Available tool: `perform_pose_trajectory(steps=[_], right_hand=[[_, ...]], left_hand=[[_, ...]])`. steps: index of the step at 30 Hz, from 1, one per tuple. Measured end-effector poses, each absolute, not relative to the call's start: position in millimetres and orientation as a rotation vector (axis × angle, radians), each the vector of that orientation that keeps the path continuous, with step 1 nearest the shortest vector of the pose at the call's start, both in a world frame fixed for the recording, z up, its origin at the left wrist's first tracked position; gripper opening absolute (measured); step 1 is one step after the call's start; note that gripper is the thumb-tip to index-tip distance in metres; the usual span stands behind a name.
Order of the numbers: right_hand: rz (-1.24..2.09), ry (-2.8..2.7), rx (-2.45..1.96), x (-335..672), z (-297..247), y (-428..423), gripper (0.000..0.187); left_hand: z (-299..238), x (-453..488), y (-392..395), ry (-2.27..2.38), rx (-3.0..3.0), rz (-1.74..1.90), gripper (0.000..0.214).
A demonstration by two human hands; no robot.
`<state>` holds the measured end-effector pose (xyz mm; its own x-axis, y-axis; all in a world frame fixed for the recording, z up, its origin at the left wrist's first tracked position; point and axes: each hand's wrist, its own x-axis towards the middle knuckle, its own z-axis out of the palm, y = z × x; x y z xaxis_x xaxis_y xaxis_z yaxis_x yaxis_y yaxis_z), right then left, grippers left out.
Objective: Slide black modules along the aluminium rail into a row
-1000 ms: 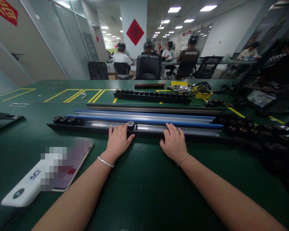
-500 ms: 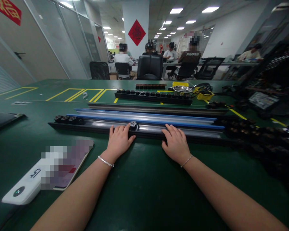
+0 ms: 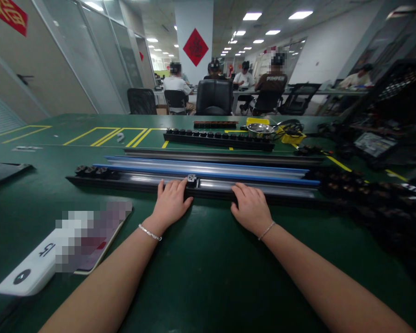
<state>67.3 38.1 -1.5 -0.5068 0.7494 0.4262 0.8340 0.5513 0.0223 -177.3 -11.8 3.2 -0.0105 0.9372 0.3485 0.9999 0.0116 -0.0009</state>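
Observation:
A long black rail with a silver channel (image 3: 284, 190) lies across the green table (image 3: 201, 259) in front of me. My left hand (image 3: 171, 203) lies flat on it with fingers stretched out, the fingertips beside a small metal slider (image 3: 191, 179) in the channel. My right hand (image 3: 251, 207) rests on the same rail further right, fingers slightly bent over its near edge, holding nothing I can make out. Small black rollers (image 3: 92, 171) sit at the rail's left end. A blue-edged silver rail (image 3: 208, 167) and a darker rail (image 3: 225, 156) lie just behind.
A white device (image 3: 24, 275) and a blurred flat object (image 3: 90, 236) lie near left. Black parts (image 3: 384, 203) are heaped at right. Further back are a black strip with knobs (image 3: 218, 138), a steel bowl (image 3: 260, 127) and a yellow tray (image 3: 291, 137). People sit at far desks.
My right hand's fingers have drawn back and bent a little on the rail. The left hand stays put beside the slider. The view has shifted slightly.

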Motion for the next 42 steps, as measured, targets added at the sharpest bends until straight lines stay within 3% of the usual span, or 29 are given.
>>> perform_pose_trajectory(steps=[42], right_hand=[[-0.272, -2.46, -1.312, 68.3, 2.9, 38.0, 0.041]], left_hand=[[7.7, -176.4, -10.0, -2.106, -2.052, -0.37, 0.054]])
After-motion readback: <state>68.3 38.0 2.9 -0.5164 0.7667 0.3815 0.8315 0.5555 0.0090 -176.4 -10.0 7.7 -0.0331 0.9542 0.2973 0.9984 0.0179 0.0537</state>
